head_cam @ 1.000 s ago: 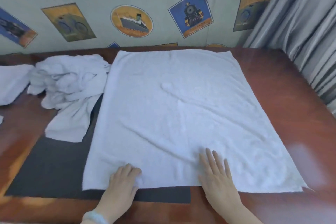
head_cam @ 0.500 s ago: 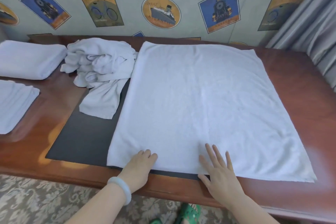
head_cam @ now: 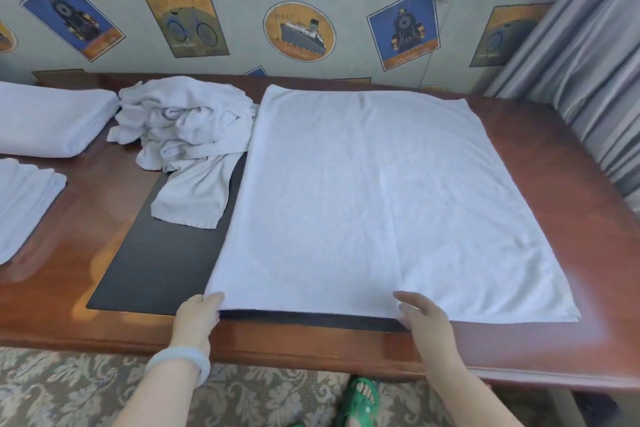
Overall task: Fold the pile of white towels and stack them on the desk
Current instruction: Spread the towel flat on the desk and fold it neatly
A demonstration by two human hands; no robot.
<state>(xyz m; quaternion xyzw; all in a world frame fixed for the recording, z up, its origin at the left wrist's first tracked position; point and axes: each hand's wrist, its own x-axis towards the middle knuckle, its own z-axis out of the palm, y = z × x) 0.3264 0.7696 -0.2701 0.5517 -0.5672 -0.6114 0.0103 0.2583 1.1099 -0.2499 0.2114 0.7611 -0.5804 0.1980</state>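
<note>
A large white towel [head_cam: 374, 204] lies spread flat over the brown desk [head_cam: 568, 253] and its black mat [head_cam: 156, 270]. My left hand [head_cam: 195, 317] pinches the towel's near left corner at the desk's front edge. My right hand [head_cam: 420, 315] grips the near edge further right, with its fingers under the cloth. A crumpled pile of white towels [head_cam: 187, 128] sits behind and left of the spread towel. Folded white towels lie at the far left: a thick one [head_cam: 48, 121] at the back and a flatter one [head_cam: 24, 201] nearer me.
Patterned wallpaper [head_cam: 298, 31] rises right behind the desk. Grey curtains [head_cam: 595, 73] hang at the right end. Below the front edge are a patterned carpet [head_cam: 69, 388] and my foot in a green sandal [head_cam: 360, 399].
Both hands slid back from the towel's surface to its near edge and took hold of it. My left hand moved left to the corner. My view pulled back and tilted down.
</note>
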